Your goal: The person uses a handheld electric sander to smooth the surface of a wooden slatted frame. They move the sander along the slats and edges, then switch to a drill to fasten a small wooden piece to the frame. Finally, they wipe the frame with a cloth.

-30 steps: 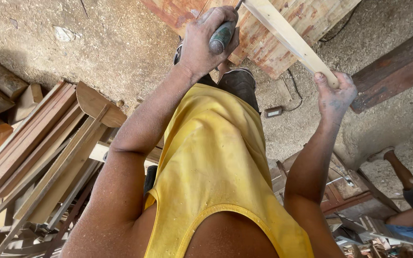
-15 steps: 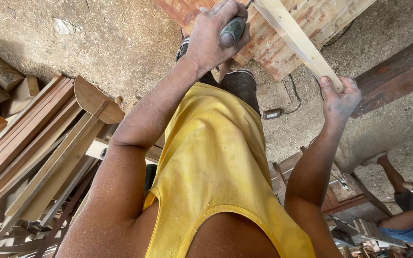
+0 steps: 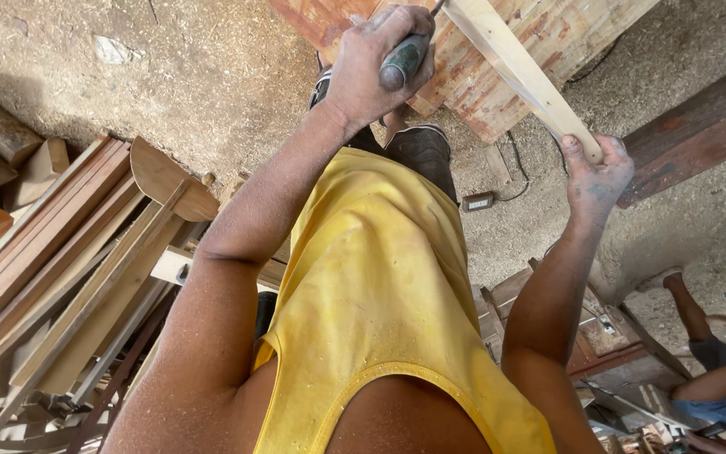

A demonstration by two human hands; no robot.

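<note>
My left hand (image 3: 365,67) is at the top centre, fist closed around a tool with a green handle (image 3: 402,60); its metal shaft points up toward a pale wooden slat (image 3: 510,63). The slat runs diagonally from the top edge down to my right hand (image 3: 596,181), which grips its lower end. Behind the slat lies a reddish, worn board (image 3: 548,34). My yellow sleeveless shirt (image 3: 380,303) fills the middle of the view.
A stack of long wooden planks and strips (image 3: 69,261) leans at the left. The ground (image 3: 212,76) is covered in sawdust, with a small socket box and cable (image 3: 479,202) on it. A dark beam (image 3: 699,126) crosses at the right. Another person's leg and arm (image 3: 716,370) show at the lower right.
Both hands, the tool and the slat sit slightly higher and further right than a second ago. The tool handle has tilted a little in my left fist.
</note>
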